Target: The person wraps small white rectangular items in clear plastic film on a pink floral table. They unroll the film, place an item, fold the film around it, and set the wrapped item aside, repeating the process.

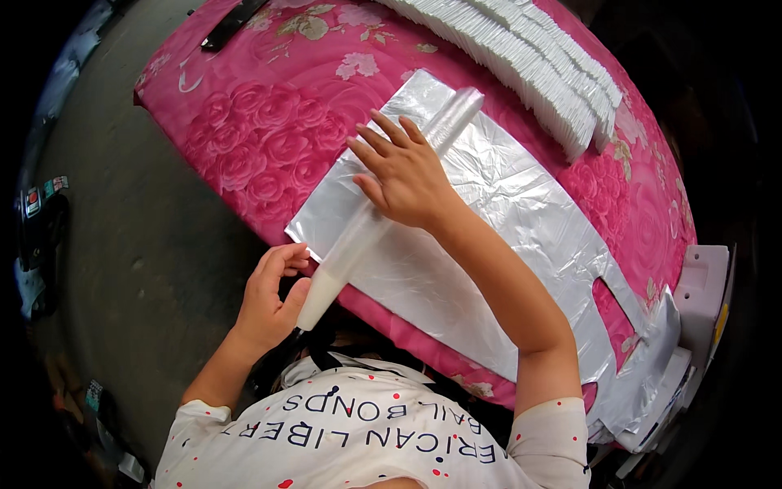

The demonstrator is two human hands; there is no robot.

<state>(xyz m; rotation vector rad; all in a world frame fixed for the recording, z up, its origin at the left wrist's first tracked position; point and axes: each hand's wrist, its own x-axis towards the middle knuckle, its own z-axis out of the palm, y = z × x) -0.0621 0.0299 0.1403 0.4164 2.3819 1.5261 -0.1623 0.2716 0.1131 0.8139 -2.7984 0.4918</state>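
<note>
A stack of thin silvery-white plastic carrier bags [489, 204] lies flat and wrinkled, its cut-out handles at the lower right. Diagonally across its left part runs a long translucent roller-like tube [350, 248], whose milky near end juts past the table edge. My right hand [401, 173] is laid over the tube with fingers stretched and spread, palm down. Beside the tube's near end is my left hand [273, 285], thumb and loosely bent fingers apart. Its fingertips are by the bags' left corner; whether they touch it I cannot tell.
A pink floral cloth [252, 147] covers the table. Thick rows of folded white bags [529, 69] stand at the far right. A dark flat object [232, 24] lies at the far left. White plastic boxes [700, 293] are beside the table's right end.
</note>
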